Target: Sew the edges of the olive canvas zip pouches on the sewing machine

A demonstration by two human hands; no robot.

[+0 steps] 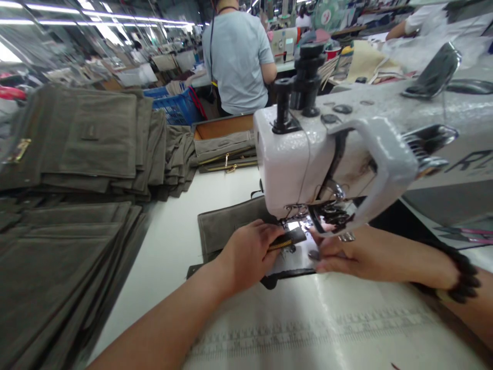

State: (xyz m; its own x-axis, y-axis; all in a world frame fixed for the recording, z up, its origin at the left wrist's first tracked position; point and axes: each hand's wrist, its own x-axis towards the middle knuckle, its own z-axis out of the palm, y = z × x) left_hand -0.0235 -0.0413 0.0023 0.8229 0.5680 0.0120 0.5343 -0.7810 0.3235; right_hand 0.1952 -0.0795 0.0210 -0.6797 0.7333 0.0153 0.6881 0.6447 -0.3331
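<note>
My left hand (pixel 248 254) is closed on a grey-brown fabric piece with a gold-toothed zipper (pixel 280 244), whose end lies by the needle area. Beyond that hand, a flat part of grey-brown fabric (pixel 217 226) rests on the table and runs under the machine head. My right hand (pixel 342 254) is on the other side of the sewing machine's needle plate (pixel 298 263). Its thumb and fingertips come together beside a small metal part; whatever they pinch is hidden. The white sewing machine (pixel 281 159) stands over both hands, its lamp lighting the presser foot area.
Stacked grey-brown fabric panels (pixel 100 139) fill the left side, with more panels (pixel 57 267) nearer me. Zippered pieces (pixel 227 154) lie behind the machine. A printed ruler (pixel 300 329) crosses the front table. Pink-handled snips (pixel 468 234) lie right. Farther back are a blue crate (pixel 173 105) and a person (pixel 239 59).
</note>
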